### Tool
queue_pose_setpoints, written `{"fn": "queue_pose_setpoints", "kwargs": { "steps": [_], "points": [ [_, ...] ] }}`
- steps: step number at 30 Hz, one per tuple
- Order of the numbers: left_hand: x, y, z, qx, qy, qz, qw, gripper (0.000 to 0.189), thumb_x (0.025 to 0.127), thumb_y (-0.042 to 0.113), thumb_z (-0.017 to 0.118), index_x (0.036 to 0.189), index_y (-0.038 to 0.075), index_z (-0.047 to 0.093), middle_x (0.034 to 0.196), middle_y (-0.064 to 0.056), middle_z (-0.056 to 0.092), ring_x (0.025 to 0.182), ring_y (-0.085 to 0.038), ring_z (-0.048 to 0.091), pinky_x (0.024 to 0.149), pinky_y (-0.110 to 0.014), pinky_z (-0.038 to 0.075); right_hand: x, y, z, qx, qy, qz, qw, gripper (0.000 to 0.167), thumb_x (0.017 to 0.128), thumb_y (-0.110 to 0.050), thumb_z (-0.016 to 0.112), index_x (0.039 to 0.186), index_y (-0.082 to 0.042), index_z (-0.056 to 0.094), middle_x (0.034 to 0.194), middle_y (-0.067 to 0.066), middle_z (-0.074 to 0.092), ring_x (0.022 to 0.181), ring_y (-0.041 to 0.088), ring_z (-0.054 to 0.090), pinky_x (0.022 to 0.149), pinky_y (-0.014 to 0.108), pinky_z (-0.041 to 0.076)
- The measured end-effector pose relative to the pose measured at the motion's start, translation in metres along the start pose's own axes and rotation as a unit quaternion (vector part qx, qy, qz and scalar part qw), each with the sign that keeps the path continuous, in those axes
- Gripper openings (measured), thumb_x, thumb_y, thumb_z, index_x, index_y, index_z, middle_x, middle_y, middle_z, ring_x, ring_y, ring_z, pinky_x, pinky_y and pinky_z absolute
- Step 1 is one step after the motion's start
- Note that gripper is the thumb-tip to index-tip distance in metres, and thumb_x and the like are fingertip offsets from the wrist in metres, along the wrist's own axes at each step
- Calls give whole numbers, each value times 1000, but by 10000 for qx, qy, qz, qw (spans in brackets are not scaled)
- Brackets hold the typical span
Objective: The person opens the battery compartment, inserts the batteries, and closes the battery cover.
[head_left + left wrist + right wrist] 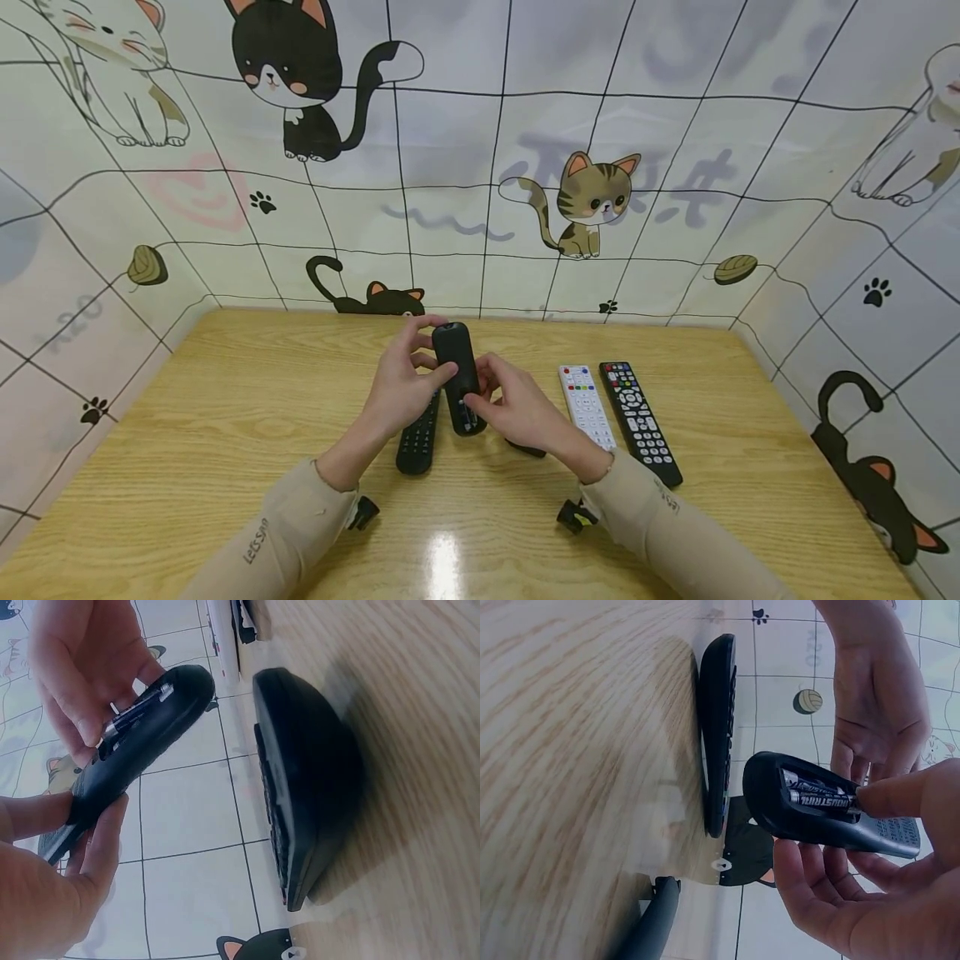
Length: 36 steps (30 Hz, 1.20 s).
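Observation:
Both hands hold a black remote control (456, 354) above the table, back side up, its battery bay uncovered. In the right wrist view two AAA-looking batteries (821, 796) lie side by side in the bay. My left hand (401, 383) grips the remote's far part between thumb and fingers. With its thumb at the end of one battery, my right hand (525, 412) pinches the near part, fingers curled beneath. A second black remote (416, 442) lies on the table below, buttons up, partly hidden by the left hand.
A white remote (588, 408) and a longer black remote (641, 421) lie to the right on the wooden table (262, 400). Under the right hand a dark piece (527, 450) shows partly. Cat-print cloth (450, 150) stands behind and at both sides.

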<state>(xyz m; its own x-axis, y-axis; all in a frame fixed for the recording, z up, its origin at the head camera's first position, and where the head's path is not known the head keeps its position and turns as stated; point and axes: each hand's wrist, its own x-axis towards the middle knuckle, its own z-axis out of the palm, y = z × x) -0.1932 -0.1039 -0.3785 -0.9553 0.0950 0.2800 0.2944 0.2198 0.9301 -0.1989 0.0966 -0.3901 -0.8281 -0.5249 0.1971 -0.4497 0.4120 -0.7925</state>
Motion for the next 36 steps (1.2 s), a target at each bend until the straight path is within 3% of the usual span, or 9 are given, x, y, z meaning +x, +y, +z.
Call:
{"fn": "queue_pose_setpoints", "kwargs": {
  "steps": [6, 12, 19, 24, 29, 32, 36],
  "points": [
    [1, 0, 1, 59, 19, -13, 10000, 58, 92, -7, 73, 141, 16, 52, 113, -16, 66, 80, -28, 69, 60, -29, 52, 0, 2, 0, -54, 65, -148, 9999, 25, 101, -10, 67, 123, -3, 57, 96, 3, 61, 84, 18, 59, 65, 29, 52],
    [1, 0, 0, 20, 23, -103, 9999, 60, 91, -6, 73, 143, 14, 51, 113, -17, 65, 81, -28, 69, 62, -30, 52, -1, 6, 3, -348, 53, -436, 9984, 30, 103, -9, 64, 131, -1, 54, 101, 2, 62, 88, 15, 59, 71, 30, 53],
    [2, -1, 0, -32, 27, -158, 9999, 59, 92, -6, 73, 143, 17, 52, 113, -19, 64, 82, -30, 70, 67, -38, 58, -4, 5, 5, -758, 115, -537, 9956, 39, 104, -10, 62, 140, 2, 52, 100, 2, 61, 88, 13, 60, 70, 28, 53],
    [1, -1, -1, -96, 21, -173, 9998, 60, 92, -7, 73, 144, 14, 52, 114, -19, 64, 82, -30, 70, 68, -42, 58, -5, 5, 2, -838, 160, -561, 9948, 36, 102, -13, 66, 135, -1, 58, 96, 0, 64, 86, 13, 63, 71, 27, 56],
    [0, -4, -3, -86, 34, -282, 9996, 60, 93, -6, 72, 144, 16, 51, 114, -16, 64, 83, -27, 70, 72, -51, 59, -10, 6, -7, -1295, 48, -562, 9900, 24, 104, -13, 64, 124, 0, 64, 96, 2, 67, 82, 12, 64, 70, 29, 54],
    [1, -6, -5, -105, 57, -299, 9995, 61, 92, -6, 73, 144, 18, 51, 115, -16, 64, 84, -27, 70, 74, -55, 59, -12, 8, -15, -1741, -216, -322, 9840, 15, 102, -7, 63, 114, 1, 67, 92, 2, 66, 78, 13, 61, 68, 30, 52],
    [0, -7, -6, -120, 61, -290, 9995, 62, 92, -6, 73, 145, 19, 52, 115, -17, 63, 84, -28, 71, 75, -55, 59, -15, 11, -22, -2239, -921, 347, 9696, 13, 96, 3, 64, 108, 1, 70, 93, 6, 67, 83, 18, 62, 74, 36, 53]
  ]
}}
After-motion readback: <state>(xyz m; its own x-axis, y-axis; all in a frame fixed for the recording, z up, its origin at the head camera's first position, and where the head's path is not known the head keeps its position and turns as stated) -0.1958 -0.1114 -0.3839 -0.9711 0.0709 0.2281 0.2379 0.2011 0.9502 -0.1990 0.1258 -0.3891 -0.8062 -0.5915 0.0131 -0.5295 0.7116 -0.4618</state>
